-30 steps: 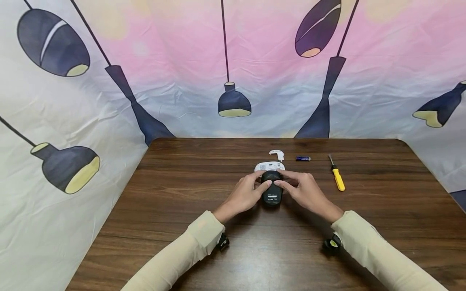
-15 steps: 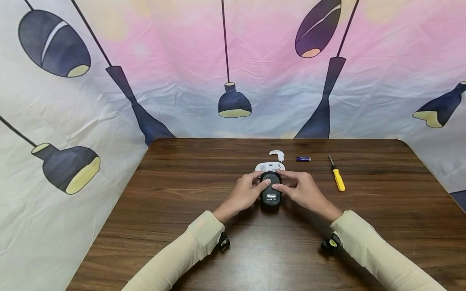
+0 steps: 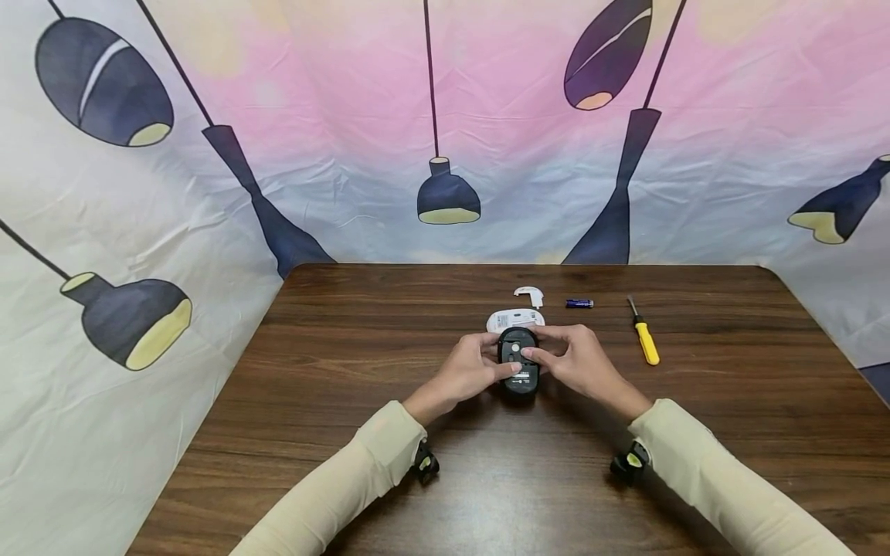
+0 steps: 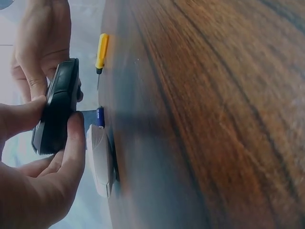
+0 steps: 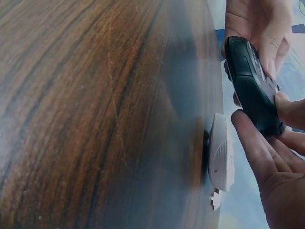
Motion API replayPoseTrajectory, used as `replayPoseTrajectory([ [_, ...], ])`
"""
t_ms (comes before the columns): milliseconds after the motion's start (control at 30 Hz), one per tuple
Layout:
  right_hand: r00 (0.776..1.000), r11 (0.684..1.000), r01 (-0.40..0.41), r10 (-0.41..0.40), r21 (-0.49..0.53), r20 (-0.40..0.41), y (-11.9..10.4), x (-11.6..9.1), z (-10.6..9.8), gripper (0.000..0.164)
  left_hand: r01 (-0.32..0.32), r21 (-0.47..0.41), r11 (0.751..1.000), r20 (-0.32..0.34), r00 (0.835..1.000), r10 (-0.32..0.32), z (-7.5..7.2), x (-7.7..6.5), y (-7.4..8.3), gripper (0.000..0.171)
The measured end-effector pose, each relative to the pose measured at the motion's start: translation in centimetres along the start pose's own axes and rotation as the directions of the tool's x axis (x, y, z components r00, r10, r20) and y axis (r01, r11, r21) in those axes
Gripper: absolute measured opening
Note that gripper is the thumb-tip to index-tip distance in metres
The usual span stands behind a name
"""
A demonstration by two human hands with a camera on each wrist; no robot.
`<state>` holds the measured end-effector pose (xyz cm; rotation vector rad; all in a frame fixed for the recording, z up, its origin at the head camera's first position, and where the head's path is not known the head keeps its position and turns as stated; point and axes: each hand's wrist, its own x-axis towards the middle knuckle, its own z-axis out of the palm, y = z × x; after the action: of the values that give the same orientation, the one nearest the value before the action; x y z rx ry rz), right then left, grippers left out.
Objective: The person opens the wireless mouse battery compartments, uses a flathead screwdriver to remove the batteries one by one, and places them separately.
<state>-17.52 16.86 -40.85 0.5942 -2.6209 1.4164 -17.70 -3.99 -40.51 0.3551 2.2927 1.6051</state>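
Black oval plastic mouse [image 3: 513, 357]: is being held nearside of white oval plastic mouse [image 3: 499, 320] (underside up).
Left hand [image 3: 467, 367]: is gripping it, fingers curled.
Right hand [image 3: 575, 360]: is pinching it likewise.

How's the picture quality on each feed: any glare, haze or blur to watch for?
Head view: pale glare on the dark brown wooden table between the forearms; label print on the black oval plastic mouse too small to read. Left wrist view: bluish haze over the tabletop beside the white oval plastic mouse. Right wrist view: similar haze, blurring the wood grain.
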Motion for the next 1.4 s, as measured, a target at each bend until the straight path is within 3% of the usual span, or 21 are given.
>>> replayPoseTrajectory([
  [333, 0.998, 0.998, -0.065, 0.065, 0.024, 0.028, 0.1, 0.3, -0.4, 0.035, 0.065, -0.113, 0.991, 0.043, 0.997, -0.060, 0.1, 0.0, 0.3, 0.061],
  [600, 0.997, 0.997, -0.077, 0.077, -0.026, 0.025, 0.1, 0.7, -0.6, 0.030, 0.085, -0.092, 0.992, 0.064, 0.995, -0.079, 0.0, 0.0, 0.1, 0.058],
  [733, 0.993, 0.993, -0.119, 0.120, -0.022, 0.025, 0.1, 0.8, -0.8, 0.029, 0.092, -0.073, 0.993, 0.063, 0.994, -0.087, 0.0, 0.0, 0.1, 0.060],
  [967, 0.981, 0.979, -0.191, 0.188, 0.063, 0.049, 0.0, 1.0, -1.0, 0.029, 0.094, -0.079, 0.992, 0.060, 0.994, -0.090, 0.1, 0.0, 0.0, 0.056],
  [1233, 0.976, 0.967, -0.217, 0.212, 0.131, 0.052, 0.4, 1.4, -1.0, 0.027, 0.099, -0.080, 0.992, 0.067, 0.993, -0.094, 0.2, 0.0, -0.2, 0.049],
  [1400, 0.965, 0.940, -0.262, 0.253, 0.219, 0.069, 0.7, 1.7, -1.2, 0.028, 0.108, -0.067, 0.992, 0.074, 0.992, -0.103, 0.2, 0.1, -0.3, 0.053],
])
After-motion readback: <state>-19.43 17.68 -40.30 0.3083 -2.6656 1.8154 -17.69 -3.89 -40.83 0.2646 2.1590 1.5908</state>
